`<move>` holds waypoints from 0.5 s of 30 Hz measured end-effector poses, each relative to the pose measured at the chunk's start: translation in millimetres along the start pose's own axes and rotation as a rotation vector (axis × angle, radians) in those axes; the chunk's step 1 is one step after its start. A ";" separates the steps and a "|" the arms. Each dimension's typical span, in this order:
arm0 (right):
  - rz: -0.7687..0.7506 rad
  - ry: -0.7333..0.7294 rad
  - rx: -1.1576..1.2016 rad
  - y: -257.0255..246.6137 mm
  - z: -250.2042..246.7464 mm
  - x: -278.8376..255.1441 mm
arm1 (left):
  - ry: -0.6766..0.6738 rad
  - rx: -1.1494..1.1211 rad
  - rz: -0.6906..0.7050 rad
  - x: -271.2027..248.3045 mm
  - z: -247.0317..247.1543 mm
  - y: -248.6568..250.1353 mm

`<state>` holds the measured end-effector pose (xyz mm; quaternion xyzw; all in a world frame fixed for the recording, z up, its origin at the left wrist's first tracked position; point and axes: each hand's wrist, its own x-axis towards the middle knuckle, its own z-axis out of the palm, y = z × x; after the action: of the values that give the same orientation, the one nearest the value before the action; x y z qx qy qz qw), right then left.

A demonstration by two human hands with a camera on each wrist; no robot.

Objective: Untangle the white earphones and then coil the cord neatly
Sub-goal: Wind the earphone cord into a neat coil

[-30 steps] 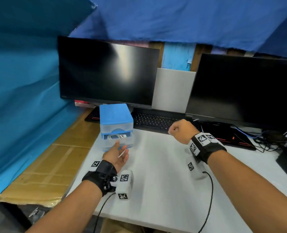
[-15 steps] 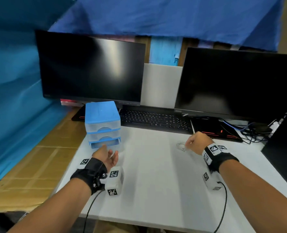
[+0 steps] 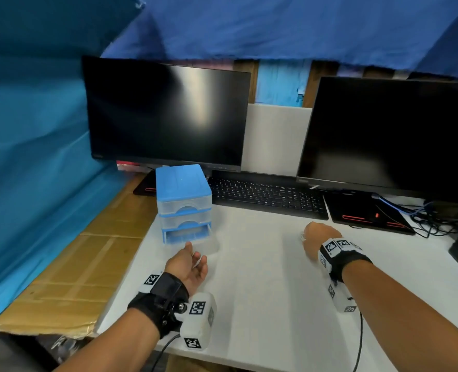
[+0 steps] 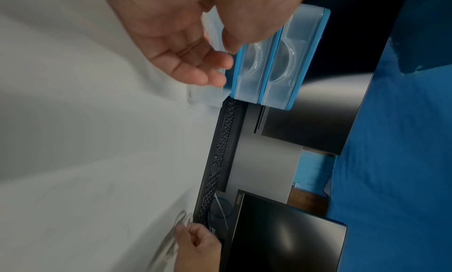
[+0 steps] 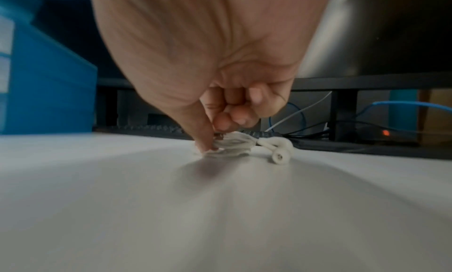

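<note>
The white earphones (image 5: 234, 143) are a bunched tangle lying on the white table (image 3: 249, 291), with one earbud (image 5: 280, 156) sticking out to the right. My right hand (image 5: 214, 138) pinches the bundle between thumb and curled fingers, low on the table. In the head view the right hand (image 3: 316, 237) is right of centre and hides nearly all of the earphones. My left hand (image 3: 197, 257) hovers with relaxed fingers and holds nothing. It is just in front of the clear bottom drawer (image 4: 208, 94), which is pulled out of the blue drawer unit (image 3: 183, 202).
A black keyboard (image 3: 268, 194) and two dark monitors (image 3: 166, 114) stand along the back. A black pad (image 3: 362, 210) and a knot of cables (image 3: 434, 218) lie at the back right. Cardboard (image 3: 74, 277) and blue cloth border the table's left side.
My right hand came down from mid-air and to the right, setting the earphones on the table. My left hand drew back a little from the drawer unit.
</note>
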<state>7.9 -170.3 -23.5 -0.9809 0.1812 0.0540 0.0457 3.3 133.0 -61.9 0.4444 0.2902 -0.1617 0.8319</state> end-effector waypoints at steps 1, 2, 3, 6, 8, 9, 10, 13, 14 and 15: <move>-0.012 -0.019 0.032 -2.3 -2.3 0.8 | 0.002 0.000 0.003 -1.8 0.1 -0.6; -0.030 -0.040 0.076 -6.9 -6.2 0.6 | 0.004 -0.002 0.005 -3.2 -0.1 -1.4; -0.067 -0.046 0.130 -13.0 -10.9 0.2 | 0.006 0.000 0.006 -4.6 -0.3 -2.1; -0.219 -0.012 0.375 -43.7 -26.7 -6.9 | 0.003 0.006 0.010 -8.3 -1.7 -3.5; -0.332 -0.016 0.500 -72.6 -39.3 -17.8 | 0.008 -0.003 0.018 -10.4 -2.9 -4.1; -0.388 -0.023 0.533 -88.1 -45.6 -23.7 | 0.011 -0.009 0.023 -11.4 -3.4 -4.2; -0.438 -0.032 0.553 -103.2 -50.1 -27.9 | 0.015 -0.014 0.028 -12.3 -4.0 -4.3; -0.556 -0.038 0.607 -147.7 -59.1 -39.0 | 0.027 -0.010 0.028 -12.9 -5.3 -4.3; -0.588 -0.036 0.622 -161.1 -60.5 -42.6 | 0.029 -0.007 0.028 -13.4 -5.8 -4.2; -0.611 -0.037 0.637 -172.7 -60.9 -45.8 | 0.032 -0.001 0.029 -13.2 -6.1 -4.4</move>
<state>33.1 -0.2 54.5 -0.9252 -0.1101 -0.0030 0.3630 -11.4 135.8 -59.1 0.4506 0.2971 -0.1421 0.8298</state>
